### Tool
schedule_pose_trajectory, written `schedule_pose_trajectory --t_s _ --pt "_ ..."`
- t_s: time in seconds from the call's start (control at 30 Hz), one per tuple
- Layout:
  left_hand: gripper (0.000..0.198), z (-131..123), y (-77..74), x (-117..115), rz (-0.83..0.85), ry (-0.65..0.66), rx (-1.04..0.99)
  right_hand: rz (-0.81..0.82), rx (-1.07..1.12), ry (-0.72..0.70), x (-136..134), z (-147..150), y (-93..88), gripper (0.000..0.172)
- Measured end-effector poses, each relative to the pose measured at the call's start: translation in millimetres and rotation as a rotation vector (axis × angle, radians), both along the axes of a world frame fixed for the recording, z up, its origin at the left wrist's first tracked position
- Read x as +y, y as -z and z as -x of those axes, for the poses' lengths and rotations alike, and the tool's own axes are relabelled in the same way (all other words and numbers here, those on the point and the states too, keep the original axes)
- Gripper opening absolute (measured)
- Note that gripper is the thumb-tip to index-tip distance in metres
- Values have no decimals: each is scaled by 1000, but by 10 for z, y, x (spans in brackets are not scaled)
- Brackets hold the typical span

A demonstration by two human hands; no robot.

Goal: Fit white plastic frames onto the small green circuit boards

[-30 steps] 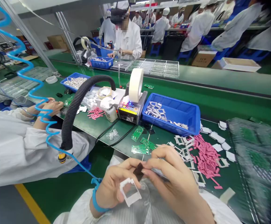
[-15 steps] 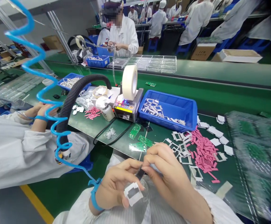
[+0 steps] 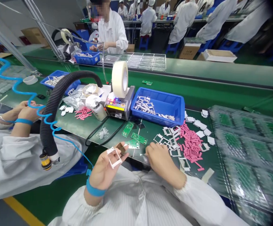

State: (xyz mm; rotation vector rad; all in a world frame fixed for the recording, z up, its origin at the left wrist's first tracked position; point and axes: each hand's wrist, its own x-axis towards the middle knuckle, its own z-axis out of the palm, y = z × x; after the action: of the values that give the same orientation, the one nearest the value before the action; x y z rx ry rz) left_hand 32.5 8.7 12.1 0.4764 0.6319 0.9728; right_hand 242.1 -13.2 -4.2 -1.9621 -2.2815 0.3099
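White frame [image 3: 114, 157] is sitting in the left hand [image 3: 104, 171], just off the near edge of the counter [image 3: 150, 130], above the lap. The fingers [image 3: 124, 154] are closing on it, with the thumb lying along one side. A small dark piece [image 3: 120, 148] is being pinched at the fingertips, against the frame's upper corner. A blue wrist strap [image 3: 95, 191] is circling that wrist.

Right hand [image 3: 161, 160] is resting knuckles-up on the counter edge, well apart from the left. Its fingers are curling under; cannot tell whether they are gripping anything.

Just beyond both hands, green circuit boards [image 3: 136, 138] are lying flat. To their right, loose frames [image 3: 172, 142] are mixing with a heap of pink strips [image 3: 191, 141]. Behind those, a blue bin [image 3: 157, 118] is holding more frames, and a tape dispenser [image 3: 117, 106] is standing just left of it. A co-worker's hands [image 3: 23, 108] are working at far left.
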Motion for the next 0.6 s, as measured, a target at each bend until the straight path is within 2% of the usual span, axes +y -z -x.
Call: schedule_pose_trajectory --t_s 0.07,0.1,0.13,0.17,0.23,0.27,0.33,0.43,0.53,0.6 --pt "36 29 26 -15 22 17 7 19 -70 11 51 -47 99 18" --pt "36 35 31 -28 23 36 7 12 -61 10 64 -59 75 14" --pt "35 34 30 -44 17 59 6 -6 -33 -7 68 -59 6 11" --pt "35 28 22 -60 5 89 4 -32 21 -45 65 -47 -96 17" --pt "36 3 -8 -91 -33 156 0 -110 167 -182 46 18 -335 38" --pt "37 -12 -29 -104 -53 189 3 -157 225 -266 34 66 -441 43" --pt "38 -41 -73 -127 -89 236 23 -260 265 -389 16 172 -579 34" --pt "38 -60 -130 -141 -135 253 69 -369 302 -408 17 279 -605 15" --pt "40 -44 -157 -135 -103 260 3 -272 541 -349 45 284 -558 16" --pt "41 -29 -155 -132 -48 288 -107 -141 803 -330 63 272 -536 26"
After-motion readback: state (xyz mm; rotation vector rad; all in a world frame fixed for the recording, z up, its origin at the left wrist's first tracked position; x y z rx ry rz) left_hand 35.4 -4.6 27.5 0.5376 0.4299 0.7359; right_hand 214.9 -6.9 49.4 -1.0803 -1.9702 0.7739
